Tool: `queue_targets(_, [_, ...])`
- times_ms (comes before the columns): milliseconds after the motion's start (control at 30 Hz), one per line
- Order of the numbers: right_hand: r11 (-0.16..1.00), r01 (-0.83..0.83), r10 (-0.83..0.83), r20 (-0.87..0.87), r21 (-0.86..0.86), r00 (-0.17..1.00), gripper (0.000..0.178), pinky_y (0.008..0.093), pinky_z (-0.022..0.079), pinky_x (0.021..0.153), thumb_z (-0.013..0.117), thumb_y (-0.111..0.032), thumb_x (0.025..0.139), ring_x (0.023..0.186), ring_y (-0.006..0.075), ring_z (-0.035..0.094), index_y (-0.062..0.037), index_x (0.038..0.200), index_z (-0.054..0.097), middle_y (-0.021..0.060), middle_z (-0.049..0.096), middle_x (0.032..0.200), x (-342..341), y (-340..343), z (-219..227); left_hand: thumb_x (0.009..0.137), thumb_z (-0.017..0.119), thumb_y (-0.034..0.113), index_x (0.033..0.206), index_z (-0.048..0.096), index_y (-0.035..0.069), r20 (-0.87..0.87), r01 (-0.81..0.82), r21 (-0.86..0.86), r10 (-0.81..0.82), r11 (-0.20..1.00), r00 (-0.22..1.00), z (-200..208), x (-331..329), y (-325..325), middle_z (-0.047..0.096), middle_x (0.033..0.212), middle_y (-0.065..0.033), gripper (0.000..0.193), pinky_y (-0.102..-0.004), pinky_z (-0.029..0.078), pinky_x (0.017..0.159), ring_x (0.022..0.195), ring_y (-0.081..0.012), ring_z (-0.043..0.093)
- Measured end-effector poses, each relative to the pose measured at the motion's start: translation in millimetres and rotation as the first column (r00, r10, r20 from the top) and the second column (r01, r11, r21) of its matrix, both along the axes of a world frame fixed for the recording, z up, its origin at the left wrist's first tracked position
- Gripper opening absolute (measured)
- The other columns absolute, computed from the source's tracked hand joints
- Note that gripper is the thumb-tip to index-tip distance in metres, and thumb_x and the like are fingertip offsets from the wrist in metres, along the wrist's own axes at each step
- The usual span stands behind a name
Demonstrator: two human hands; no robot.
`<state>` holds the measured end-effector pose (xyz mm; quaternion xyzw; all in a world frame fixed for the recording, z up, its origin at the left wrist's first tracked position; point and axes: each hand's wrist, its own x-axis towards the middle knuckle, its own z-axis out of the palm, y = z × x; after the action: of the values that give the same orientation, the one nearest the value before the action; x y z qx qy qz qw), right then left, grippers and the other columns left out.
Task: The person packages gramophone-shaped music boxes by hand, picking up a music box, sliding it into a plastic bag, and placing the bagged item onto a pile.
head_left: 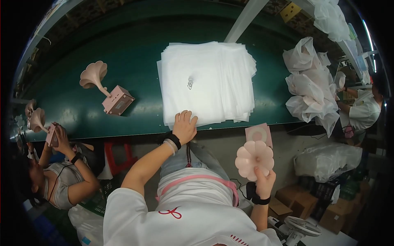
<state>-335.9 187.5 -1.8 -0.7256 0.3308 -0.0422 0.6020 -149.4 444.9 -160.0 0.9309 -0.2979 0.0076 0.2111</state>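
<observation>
My right hand [266,182] grips a pink gramophone-shaped ornament by its flower-like horn [248,156], off the near side of the table. The thumb lies on the front of the horn, and the square base shows just beyond it. My left hand [184,126] lies with its fingers stretched over the near edge of a stack of white, translucent sheets or bags [193,98]. Whether it pinches a sheet is not visible. A small dark printed mark shows on the top one. Farther left, another pink gramophone [117,100] rests on the green table.
On the table's right lie several white plastic bags with pinkish contents [308,86]. At the left, a co-worker [69,180] holds a similar gramophone; another person [363,108] is at the far right. A small fan [299,227] and cardboard boxes [301,201] stand at the lower right.
</observation>
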Motion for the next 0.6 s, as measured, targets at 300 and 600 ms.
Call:
queue_targets(300, [0.954, 0.111, -0.127, 0.039, 0.277, 0.991, 0.028, 0.0294, 0.047, 0.08, 0.064, -0.002, 0.079, 0.089, 0.0163, 0.06, 0.0077, 0.104, 0.059, 0.0103, 0.063, 0.101, -32, -10, -13, 0.075, 0.061, 0.017, 0.098, 0.056, 0.005, -0.003, 0.025, 0.065, -0.025, 0.998, 1.0, -25, 4, 4, 0.055, 0.104, -0.0115, 0.026, -0.0426, 0.038, 0.085, 0.101, -0.0297, 0.05])
queue_targets(600, [0.876, 0.034, -0.116, 0.142, 0.481, 0.983, 0.029, 0.0301, 0.048, 0.081, 0.065, -0.002, 0.076, 0.089, 0.0173, 0.061, 0.0076, 0.103, 0.06, 0.0104, 0.063, 0.1, -20, -4, -11, 0.076, 0.063, 0.018, 0.085, 0.061, 0.01, -0.009, -0.036, 0.184, 0.038, 0.982, 0.999, 27, 7, -25, 0.059, 0.093, -0.0037, 0.013, -0.0384, 0.036, 0.077, 0.093, -0.0248, 0.051])
